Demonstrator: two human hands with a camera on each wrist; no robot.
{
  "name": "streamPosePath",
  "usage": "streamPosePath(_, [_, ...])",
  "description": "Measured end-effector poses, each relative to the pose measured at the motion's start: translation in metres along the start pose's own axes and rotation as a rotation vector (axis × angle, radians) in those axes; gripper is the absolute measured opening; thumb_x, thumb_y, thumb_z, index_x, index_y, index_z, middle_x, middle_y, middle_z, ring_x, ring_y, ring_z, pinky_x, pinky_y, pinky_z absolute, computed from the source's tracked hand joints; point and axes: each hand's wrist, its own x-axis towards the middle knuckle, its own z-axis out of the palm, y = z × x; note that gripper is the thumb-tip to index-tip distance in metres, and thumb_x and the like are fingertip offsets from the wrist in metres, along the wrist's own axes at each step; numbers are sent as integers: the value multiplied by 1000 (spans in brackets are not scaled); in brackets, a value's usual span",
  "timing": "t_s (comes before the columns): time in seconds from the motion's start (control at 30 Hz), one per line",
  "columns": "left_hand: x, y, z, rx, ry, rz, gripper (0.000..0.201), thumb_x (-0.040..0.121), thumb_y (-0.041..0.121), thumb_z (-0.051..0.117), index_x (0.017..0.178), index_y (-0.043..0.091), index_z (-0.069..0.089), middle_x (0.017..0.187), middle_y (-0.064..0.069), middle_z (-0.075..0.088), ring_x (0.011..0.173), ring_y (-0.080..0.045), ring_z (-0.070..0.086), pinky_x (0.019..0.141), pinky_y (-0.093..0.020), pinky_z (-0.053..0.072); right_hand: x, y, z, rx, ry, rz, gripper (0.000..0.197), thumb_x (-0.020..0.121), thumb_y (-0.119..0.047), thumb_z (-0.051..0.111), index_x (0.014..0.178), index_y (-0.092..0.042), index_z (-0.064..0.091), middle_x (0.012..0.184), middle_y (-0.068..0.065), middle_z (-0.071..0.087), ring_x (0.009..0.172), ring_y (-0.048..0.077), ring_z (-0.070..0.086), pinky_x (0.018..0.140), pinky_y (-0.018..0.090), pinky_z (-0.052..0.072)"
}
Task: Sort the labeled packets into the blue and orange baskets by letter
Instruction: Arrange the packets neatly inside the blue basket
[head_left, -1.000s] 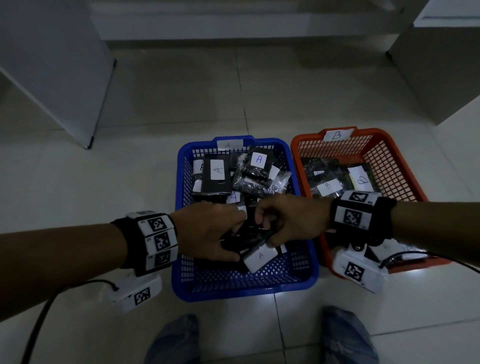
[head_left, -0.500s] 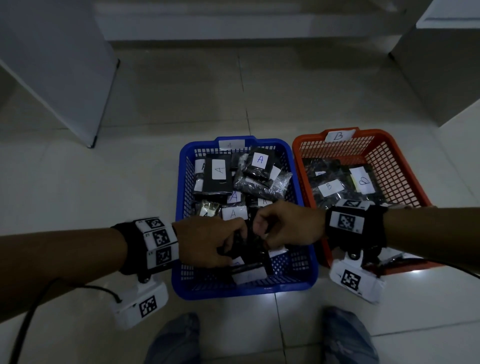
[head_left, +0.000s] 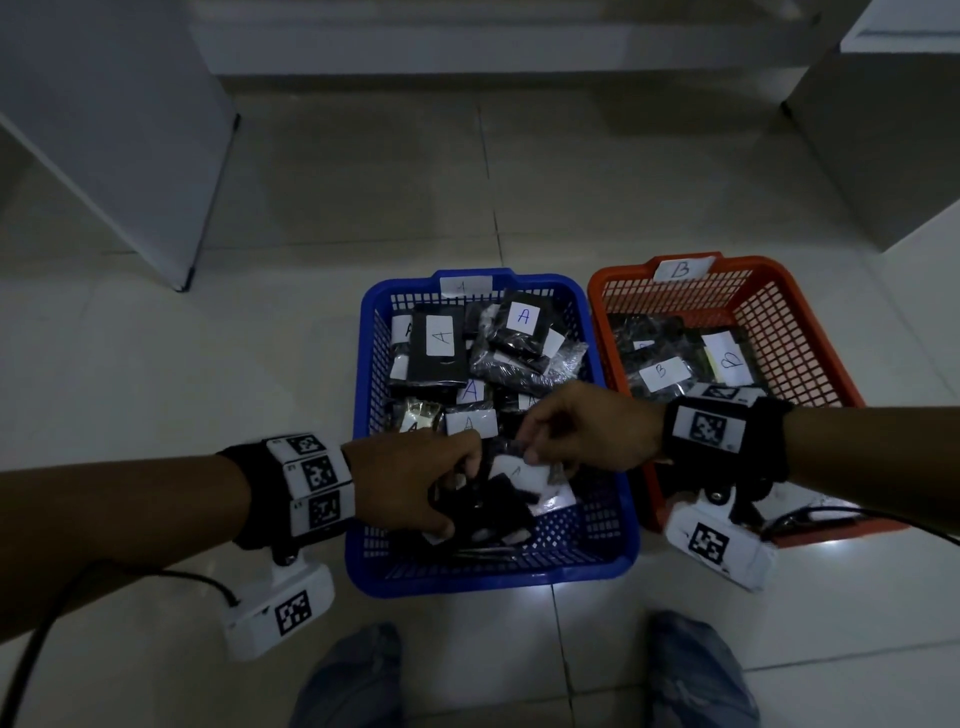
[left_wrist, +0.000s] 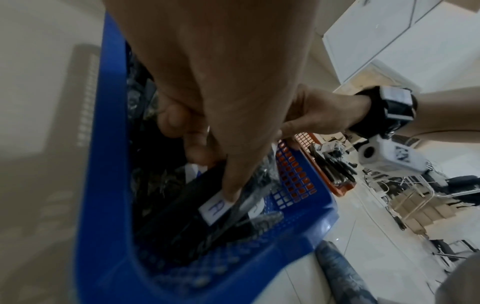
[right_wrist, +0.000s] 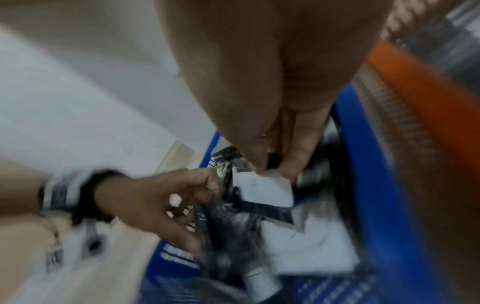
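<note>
The blue basket (head_left: 363, 374), tagged A, holds several black packets with white A labels (head_left: 523, 316). The orange basket (head_left: 826, 364), tagged B, holds packets labeled B (head_left: 661, 373). My left hand (head_left: 457, 499) is in the near end of the blue basket and grips a bundle of black packets (left_wrist: 182, 207). Its thumb presses on an A label (left_wrist: 217, 208). My right hand (head_left: 530, 447) faces it and pinches one packet by its white label (right_wrist: 262, 189). That label's letter is too blurred to read.
Both baskets stand side by side on a pale tiled floor (head_left: 156, 415). White cabinet panels rise at the far left (head_left: 104, 156) and far right (head_left: 883, 156). My knees (head_left: 353, 675) are just in front of the blue basket. Cables trail from both wrist cameras.
The bundle under my left hand has sunk lower into the blue basket. My right hand has lifted slightly away from my left hand with its pinched packet.
</note>
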Motion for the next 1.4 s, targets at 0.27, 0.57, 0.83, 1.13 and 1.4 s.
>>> streamPosePath(0.27, [-5, 3, -18, 222, -157, 30, 55, 88, 44, 70, 134, 34, 43, 120, 6, 60, 100, -8, 56, 83, -25, 47, 1, -8, -11, -682, -5, -32, 21, 97, -19, 60, 114, -21, 73, 110, -8, 72, 93, 8, 68, 79, 26, 55])
streamPosePath(0.57, [-7, 1, -41, 258, -193, 38, 53, 87, 43, 72, 133, 35, 48, 124, 14, 57, 97, 1, 46, 74, -14, 38, 0, -6, 6, -834, -46, -202, 16, 97, -30, 60, 99, -17, 69, 92, -3, 69, 82, 12, 68, 74, 30, 59])
streamPosePath(0.83, [-11, -8, -49, 100, -173, 10, 47, 82, 39, 78, 124, 33, 57, 115, 15, 63, 91, 2, 58, 69, -10, 48, 17, -8, 32, -1010, -173, -108, 37, 87, -50, 68, 99, -15, 69, 92, 4, 69, 84, 24, 66, 71, 33, 53])
streamPosePath(1.13, [-15, -17, -47, -18, -165, -4, 47, 80, 37, 81, 120, 27, 61, 110, 13, 65, 95, -3, 62, 79, -24, 57, 17, -18, 38, -936, -315, 31, 31, 100, -40, 53, 103, -13, 65, 82, -3, 51, 74, 17, 52, 69, 28, 46])
streamPosePath(1.4, [-9, -17, -39, -16, -154, -12, 35, 88, 36, 73, 118, 31, 54, 106, 15, 60, 95, -5, 60, 77, -22, 53, 16, -28, 5, -335, -259, 52, 9, 94, -27, 61, 99, -22, 66, 88, 2, 72, 69, 19, 65, 66, 33, 57])
